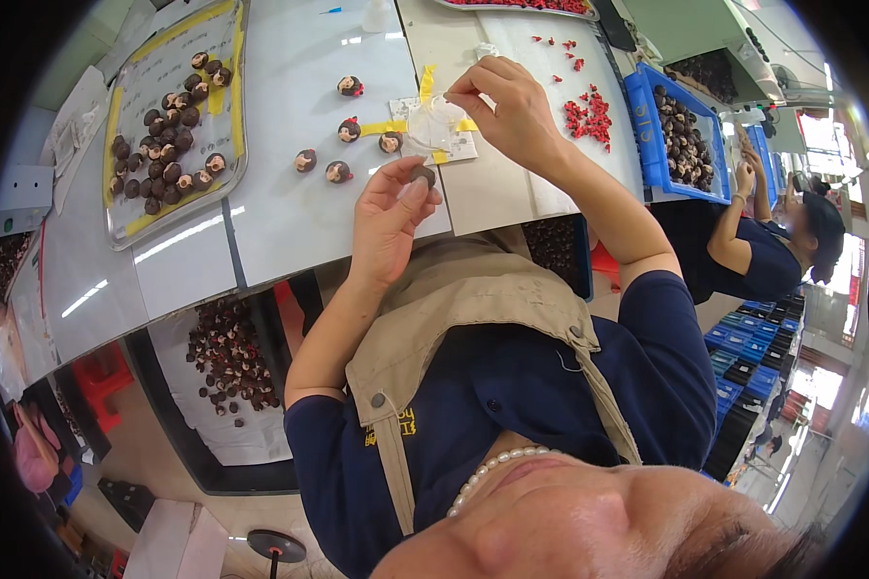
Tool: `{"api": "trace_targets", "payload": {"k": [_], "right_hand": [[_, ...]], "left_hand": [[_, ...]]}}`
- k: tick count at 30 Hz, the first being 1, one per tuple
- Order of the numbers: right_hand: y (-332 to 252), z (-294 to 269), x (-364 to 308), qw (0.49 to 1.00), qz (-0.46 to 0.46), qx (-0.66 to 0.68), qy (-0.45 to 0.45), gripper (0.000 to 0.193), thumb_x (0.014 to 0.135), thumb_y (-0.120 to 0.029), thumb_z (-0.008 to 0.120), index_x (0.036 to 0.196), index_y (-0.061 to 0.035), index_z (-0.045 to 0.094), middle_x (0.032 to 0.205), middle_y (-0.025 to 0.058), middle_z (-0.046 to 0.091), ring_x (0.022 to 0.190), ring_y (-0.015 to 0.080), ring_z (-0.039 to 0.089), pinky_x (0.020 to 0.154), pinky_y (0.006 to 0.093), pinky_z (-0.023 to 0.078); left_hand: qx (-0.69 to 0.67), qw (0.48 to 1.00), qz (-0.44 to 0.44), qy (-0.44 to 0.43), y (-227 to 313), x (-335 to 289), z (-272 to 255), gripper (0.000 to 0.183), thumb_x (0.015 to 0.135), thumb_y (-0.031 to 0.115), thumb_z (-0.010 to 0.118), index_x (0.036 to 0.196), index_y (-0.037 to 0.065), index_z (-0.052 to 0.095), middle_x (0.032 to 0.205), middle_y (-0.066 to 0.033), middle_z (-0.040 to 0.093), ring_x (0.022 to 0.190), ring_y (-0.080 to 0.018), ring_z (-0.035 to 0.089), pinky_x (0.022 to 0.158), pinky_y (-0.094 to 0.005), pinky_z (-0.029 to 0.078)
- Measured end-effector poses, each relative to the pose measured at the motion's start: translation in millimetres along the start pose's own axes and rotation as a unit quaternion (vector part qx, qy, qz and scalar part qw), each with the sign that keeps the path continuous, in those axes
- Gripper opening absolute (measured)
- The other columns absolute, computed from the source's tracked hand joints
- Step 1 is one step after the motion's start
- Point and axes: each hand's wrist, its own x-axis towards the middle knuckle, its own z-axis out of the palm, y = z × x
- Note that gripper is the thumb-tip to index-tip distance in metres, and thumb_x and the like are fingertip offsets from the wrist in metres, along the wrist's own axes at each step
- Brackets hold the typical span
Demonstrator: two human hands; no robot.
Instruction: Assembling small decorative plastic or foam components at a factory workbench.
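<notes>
My left hand [393, 217] holds a small dark brown doll head [422, 176] between thumb and fingers, just above the table's near edge. The fingertips of my right hand [510, 108] are pinched together over a clear round dish [436, 128]; what they hold, if anything, is too small to make out. Strips of yellow tape [384, 127] surround the dish, which lies on a pale printed sheet [465, 148]. Left of it, several loose doll heads [338, 171] with brown hair rest on the table, some with red bits attached.
A yellow-edged metal tray [154, 77] with many brown doll heads lies at the left. Small red pieces [589, 118] are scattered at the right. Beyond them stands a blue crate [649, 145] of heads. A co-worker [763, 241] sits farther right. A dark bin [198, 449] is below the table.
</notes>
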Motion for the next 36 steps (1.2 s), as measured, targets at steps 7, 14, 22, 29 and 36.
{"api": "trace_targets", "payload": {"k": [7,14,22,29,36], "right_hand": [[-2,-3,0,1.000,-0.001,-0.010,-0.009,0.009,0.072,-0.008,0.065,0.070,-0.0056,0.057,0.070,0.0033,0.057,0.070,0.0227,0.055,0.067,0.0340,0.043],[-2,-5,-2,1.000,0.004,0.009,0.004,0.007,0.073,-0.007,0.065,0.071,-0.0056,0.058,0.070,0.0039,0.056,0.067,0.0222,0.055,0.066,0.0331,0.043],[-31,-16,-34,0.821,0.316,0.472,-0.050,0.013,0.087,-0.010,0.060,0.091,0.0017,0.057,0.084,0.0026,0.060,0.080,0.0057,0.056,0.073,0.0204,0.047],[-36,-5,-52,0.782,0.351,0.514,-0.020,0.012,0.087,-0.010,0.060,0.090,0.0012,0.056,0.085,0.0032,0.060,0.080,0.0078,0.058,0.074,0.0218,0.047],[-46,1,-59,0.766,0.350,0.539,-0.010,0.012,0.088,-0.013,0.059,0.090,-0.0011,0.057,0.087,0.0029,0.061,0.081,0.0075,0.056,0.076,0.0214,0.045]], "left_hand": [[0.006,1.000,-0.005,-0.018,1,1,1,0.029,0.087,0.009,0.058,0.115,0.002,0.052,0.103,-0.0053,0.058,0.083,-0.0122,0.059,0.071,-0.0217,0.049],[-0.040,0.998,-0.025,-0.028,-2,3,3,0.032,0.092,0.008,0.051,0.122,0.001,0.047,0.110,-0.0094,0.058,0.088,-0.0117,0.059,0.077,-0.0205,0.049],[-0.061,0.997,-0.025,-0.032,-4,4,4,0.034,0.092,0.009,0.051,0.124,0.001,0.046,0.111,-0.0110,0.057,0.089,-0.0114,0.058,0.076,-0.0188,0.049],[-0.084,0.996,-0.039,-0.004,-7,5,11,0.034,0.092,0.012,0.052,0.123,0.003,0.045,0.108,-0.0121,0.058,0.085,-0.0117,0.058,0.070,-0.0183,0.050],[-0.128,0.990,-0.035,-0.041,-11,2,8,0.032,0.092,0.014,0.051,0.122,0.003,0.046,0.104,-0.0079,0.059,0.085,-0.0117,0.058,0.071,-0.0204,0.049]]}}
